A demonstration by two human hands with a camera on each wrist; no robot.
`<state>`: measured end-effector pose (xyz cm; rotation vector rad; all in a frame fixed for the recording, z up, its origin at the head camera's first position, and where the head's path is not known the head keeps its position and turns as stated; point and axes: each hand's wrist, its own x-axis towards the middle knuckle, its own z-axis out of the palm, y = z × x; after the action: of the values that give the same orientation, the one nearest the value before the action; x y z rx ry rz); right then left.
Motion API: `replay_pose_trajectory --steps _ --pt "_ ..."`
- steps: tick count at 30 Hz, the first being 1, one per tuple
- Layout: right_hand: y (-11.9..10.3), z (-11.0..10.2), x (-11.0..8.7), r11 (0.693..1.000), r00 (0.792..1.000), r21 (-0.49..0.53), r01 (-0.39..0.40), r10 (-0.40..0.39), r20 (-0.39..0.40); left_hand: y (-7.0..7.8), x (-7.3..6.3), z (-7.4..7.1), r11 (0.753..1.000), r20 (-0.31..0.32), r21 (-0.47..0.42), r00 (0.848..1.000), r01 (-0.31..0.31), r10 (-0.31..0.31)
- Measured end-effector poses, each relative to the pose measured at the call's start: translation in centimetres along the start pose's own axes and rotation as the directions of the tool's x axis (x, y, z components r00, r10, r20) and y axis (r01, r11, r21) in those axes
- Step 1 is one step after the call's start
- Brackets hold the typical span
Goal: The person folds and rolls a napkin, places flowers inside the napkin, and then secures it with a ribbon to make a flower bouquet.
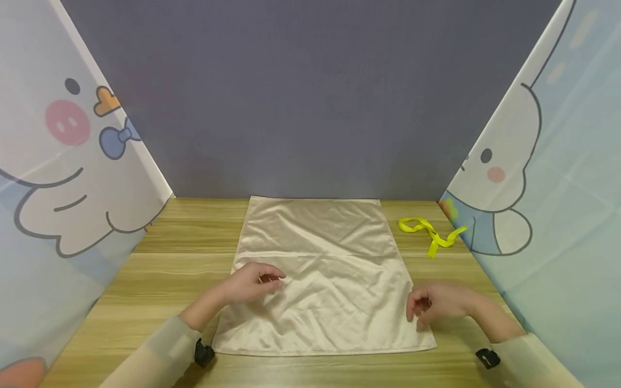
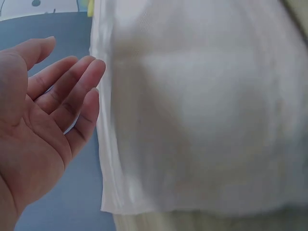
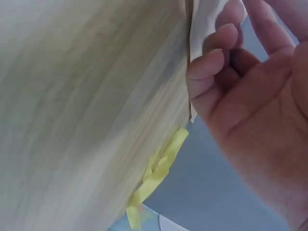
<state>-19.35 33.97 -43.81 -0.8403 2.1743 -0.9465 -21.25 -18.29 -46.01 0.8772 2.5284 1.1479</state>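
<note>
A cream satin cloth (image 1: 315, 302) lies spread on the wooden table, wrinkled, with a crease across its middle. Over its left side is my left hand (image 1: 254, 281), fingers loosely bent and nothing in them; the left wrist view shows its bare palm (image 2: 36, 130). At the cloth's right edge, my right hand (image 1: 441, 304) hovers or touches lightly; which one I cannot tell. Its fingers (image 3: 207, 72) are loosely curled, and no cloth shows gripped between them. A yellow ribbon (image 1: 439, 240) lies looped and twisted to the right of the cloth.
The wooden table (image 1: 165, 258) ends at a grey back panel (image 1: 310, 102). Cartoon-printed side sheets stand at the left (image 1: 131, 178) and right (image 1: 563, 269). Black straps (image 1: 204, 353) sit at both wrists.
</note>
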Motion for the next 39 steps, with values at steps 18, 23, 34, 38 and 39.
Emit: replay_pose_trajectory --steps 18,23,34,38,39 --pt "1.2 1.6 -1.4 1.000 1.000 -0.005 0.025 -0.025 0.012 0.3 0.2 1.3 0.995 0.049 -0.062 0.996 0.079 -0.076" --pt "0.8 0.9 -0.8 0.992 0.992 0.004 0.125 -0.125 -0.012 0.4 0.2 1.4 0.997 0.051 -0.066 0.998 0.049 -0.046" --pt "-2.6 -2.5 2.3 0.965 0.954 -0.186 0.185 -0.222 -0.202 1.6 0.5 1.8 0.996 0.066 -0.087 0.998 -0.001 0.007" --pt "-3.7 -3.8 3.6 0.962 0.940 -0.212 0.173 -0.226 -0.257 2.0 0.5 2.3 0.996 0.074 -0.081 0.997 -0.023 0.029" --pt "-3.9 -4.1 4.0 0.962 0.937 -0.213 0.168 -0.223 -0.268 2.2 0.5 2.4 0.997 0.077 -0.079 0.997 -0.023 0.029"
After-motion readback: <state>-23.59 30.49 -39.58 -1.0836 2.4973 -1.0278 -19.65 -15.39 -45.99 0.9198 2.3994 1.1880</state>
